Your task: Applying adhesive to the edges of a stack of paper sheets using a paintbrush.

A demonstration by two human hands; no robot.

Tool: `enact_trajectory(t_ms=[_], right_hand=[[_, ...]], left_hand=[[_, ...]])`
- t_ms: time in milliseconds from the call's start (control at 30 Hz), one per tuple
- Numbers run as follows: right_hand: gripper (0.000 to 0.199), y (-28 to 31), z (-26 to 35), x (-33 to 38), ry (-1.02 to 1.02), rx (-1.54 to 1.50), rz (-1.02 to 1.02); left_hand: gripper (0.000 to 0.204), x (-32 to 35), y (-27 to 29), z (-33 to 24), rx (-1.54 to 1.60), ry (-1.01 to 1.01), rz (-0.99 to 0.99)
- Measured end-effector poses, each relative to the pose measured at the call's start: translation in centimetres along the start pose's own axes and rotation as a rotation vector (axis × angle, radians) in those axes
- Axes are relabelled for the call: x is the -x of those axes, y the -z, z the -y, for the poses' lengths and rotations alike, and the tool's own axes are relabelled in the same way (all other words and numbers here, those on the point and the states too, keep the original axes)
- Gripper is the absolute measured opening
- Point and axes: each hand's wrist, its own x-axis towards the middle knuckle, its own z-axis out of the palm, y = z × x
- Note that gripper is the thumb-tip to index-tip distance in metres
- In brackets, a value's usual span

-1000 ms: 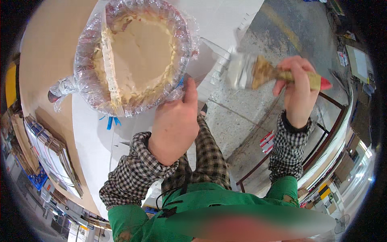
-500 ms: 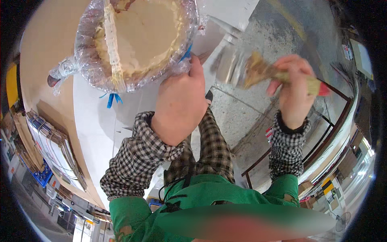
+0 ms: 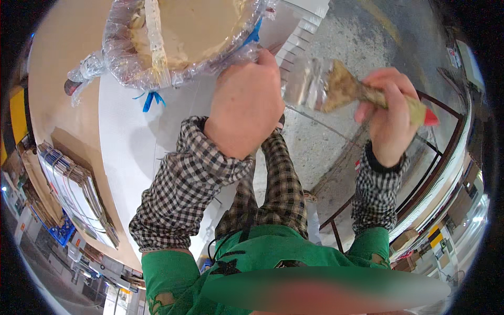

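Note:
At the upper left is a round pan [image 3: 202, 31] wrapped in clear plastic film, holding a creamy beige paste. A whitish, paste-crusted strip [image 3: 154, 37] crosses its top, and blue ties [image 3: 150, 100] hang at the rim. A wrapped handle [image 3: 86, 73] sticks out on its left. My left hand [image 3: 247, 105] is closed at the pan's near right edge, its fingers mostly hidden under the back of the hand. In my right hand [image 3: 391, 110] is a wide paintbrush [image 3: 341, 86], held by its red-tipped handle, with the brush end pointing left toward my left hand.
White sheets [image 3: 126, 136] and a tan board surface [image 3: 63, 47] lie below and left of the pan. A tied bundle of flat cardboard [image 3: 79, 194] stands at the left. Grey concrete floor [image 3: 341, 47] and a dark metal frame [image 3: 451, 142] are to the right.
The pan and my left hand have moved upward and slightly right. The paintbrush in my right hand has shifted slightly right and shows less blur.

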Motion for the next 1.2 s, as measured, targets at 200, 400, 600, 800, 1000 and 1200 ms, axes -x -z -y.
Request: enact_trajectory(t_ms=[200, 400, 600, 800, 1000, 1200], right_hand=[[0.009, 1.1, -1.7, 2.8, -0.053, -0.079, 0.223], [0.009, 2.8, -2.3, 4.4, -0.006, -0.127, 0.268], [0.033, 5.8, -0.8, 5.7, 0.059, -0.091, -0.015], [0.026, 7.5, -1.5, 7.3, 0.091, 0.096, -0.166], [0.022, 4.5, -2.7, 7.9, 0.022, -0.223, -0.005], [0.02, 2.6, -3.1, 7.6, 0.026, -0.217, -0.009]], left_hand=[[0.037, -0.3, -0.6, 0.2, -0.038, -0.051, -0.045], [0.021, -0.4, -0.7, 0.2, -0.027, 0.026, -0.074], [0.04, 2.4, -2.9, 1.1, 0.099, 0.015, -0.295], [0.06, 11.2, -1.6, -2.3, -0.158, 0.291, 0.004], [0.066, 12.8, -5.0, -2.6, -0.628, 0.428, 0.027], [0.05, 12.9, -2.4, -0.6, -0.132, 0.346, 0.194]])
